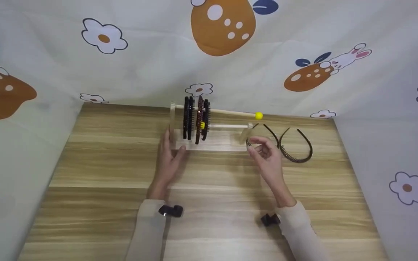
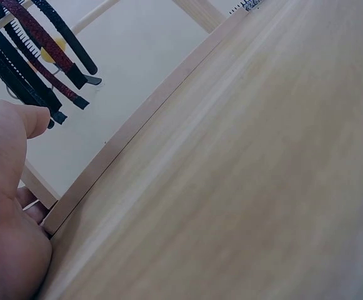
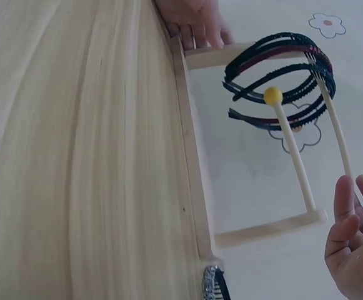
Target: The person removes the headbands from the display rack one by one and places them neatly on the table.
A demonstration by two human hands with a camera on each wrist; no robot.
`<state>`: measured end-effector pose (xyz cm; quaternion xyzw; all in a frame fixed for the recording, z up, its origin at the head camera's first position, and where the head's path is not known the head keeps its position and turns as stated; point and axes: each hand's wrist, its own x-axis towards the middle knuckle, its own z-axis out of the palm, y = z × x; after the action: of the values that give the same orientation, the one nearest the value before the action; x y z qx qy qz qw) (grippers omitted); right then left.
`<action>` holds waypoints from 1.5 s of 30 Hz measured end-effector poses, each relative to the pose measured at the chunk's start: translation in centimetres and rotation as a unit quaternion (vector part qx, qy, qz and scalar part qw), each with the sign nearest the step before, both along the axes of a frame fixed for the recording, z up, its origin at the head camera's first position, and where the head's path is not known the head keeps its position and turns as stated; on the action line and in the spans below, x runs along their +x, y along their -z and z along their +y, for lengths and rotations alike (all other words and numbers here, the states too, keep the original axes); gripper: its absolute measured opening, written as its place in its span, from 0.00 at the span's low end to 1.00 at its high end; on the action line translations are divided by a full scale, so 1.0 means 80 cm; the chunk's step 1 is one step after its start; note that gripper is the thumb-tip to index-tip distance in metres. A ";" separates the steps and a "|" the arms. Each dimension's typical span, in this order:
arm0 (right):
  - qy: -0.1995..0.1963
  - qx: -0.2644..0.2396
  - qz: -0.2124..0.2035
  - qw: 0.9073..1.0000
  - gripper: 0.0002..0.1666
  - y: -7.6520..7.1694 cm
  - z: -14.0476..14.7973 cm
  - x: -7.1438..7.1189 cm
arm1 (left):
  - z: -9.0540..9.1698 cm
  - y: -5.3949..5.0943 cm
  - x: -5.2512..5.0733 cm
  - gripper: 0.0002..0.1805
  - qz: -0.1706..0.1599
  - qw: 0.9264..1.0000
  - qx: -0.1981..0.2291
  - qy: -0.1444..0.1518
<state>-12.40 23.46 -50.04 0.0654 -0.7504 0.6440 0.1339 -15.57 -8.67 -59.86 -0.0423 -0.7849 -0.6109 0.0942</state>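
Note:
A wooden headband rack [image 1: 212,145] with two dowels stands by the back curtain. Several dark toothed headbands [image 1: 188,117], one of them reddish [image 3: 268,57], hang toward its left side. My left hand [image 1: 168,159] rests against the rack's left end, fingers straight along the outer side of the upright and thumb apart in front. Near the rack's right end is my right hand [image 1: 269,156], fingers loosely bent; the right wrist view shows nothing between them. A silvery-patterned headband [image 3: 211,284], mostly hidden by the hand in the head view, lies beside the rack's right corner.
Two more dark headbands lie on the wooden table right of the rack, the outer one [image 1: 299,159] fully visible. Yellow balls [image 1: 259,115] cap the dowels' ends. A patterned curtain [image 1: 151,72] surrounds the table's back and sides.

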 end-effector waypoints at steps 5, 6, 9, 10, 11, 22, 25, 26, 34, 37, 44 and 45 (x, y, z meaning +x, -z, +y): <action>-0.017 -0.023 -0.008 1.000 0.18 -0.001 -0.016 0.000 | 0.002 -0.008 0.003 0.46 -0.004 1.000 -0.020 -0.003; -0.019 -0.025 -0.008 0.999 0.18 -0.001 -0.018 -0.001 | 0.002 -0.009 0.004 0.46 -0.006 1.000 -0.019 -0.004; -0.023 -0.026 -0.007 0.999 0.17 -0.002 -0.025 -0.002 | 0.002 -0.010 0.004 0.46 -0.011 1.000 -0.016 -0.003; -0.024 -0.026 -0.007 0.999 0.17 -0.002 -0.028 -0.002 | 0.002 -0.009 0.004 0.46 -0.009 1.000 -0.015 -0.002; -0.025 -0.025 -0.007 0.999 0.17 -0.002 -0.031 -0.002 | 0.001 -0.008 0.003 0.47 -0.007 1.000 -0.013 -0.003; -0.044 -0.038 -0.016 0.998 0.17 -0.001 -0.059 -0.002 | -0.003 -0.006 0.003 0.47 -0.007 1.000 -0.006 -0.005; -0.050 -0.047 -0.014 0.998 0.18 -0.003 -0.066 -0.003 | -0.003 -0.005 0.003 0.48 -0.013 1.000 -0.004 -0.004; -0.051 -0.050 -0.014 0.997 0.18 -0.004 -0.067 -0.004 | -0.003 -0.004 0.002 0.48 -0.016 1.000 -0.005 -0.004; -0.048 -0.053 -0.016 0.997 0.17 -0.013 -0.080 -0.010 | 0.000 -0.007 0.002 0.46 -0.003 1.000 -0.014 -0.003; -0.046 -0.052 -0.013 0.998 0.17 -0.016 -0.083 -0.014 | 0.000 -0.006 0.002 0.46 -0.001 1.000 -0.015 -0.004; -0.052 -0.060 -0.010 0.997 0.18 -0.020 -0.092 -0.022 | 0.000 -0.008 0.004 0.46 -0.014 1.000 -0.016 -0.007; -0.052 -0.061 -0.011 0.997 0.18 -0.020 -0.094 -0.023 | 0.000 -0.008 0.004 0.46 -0.014 1.000 -0.016 -0.007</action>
<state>-14.22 15.94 -48.40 0.0894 -0.7067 0.6953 0.0957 -15.25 -8.65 -59.20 -0.0300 -0.7960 -0.5983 0.0866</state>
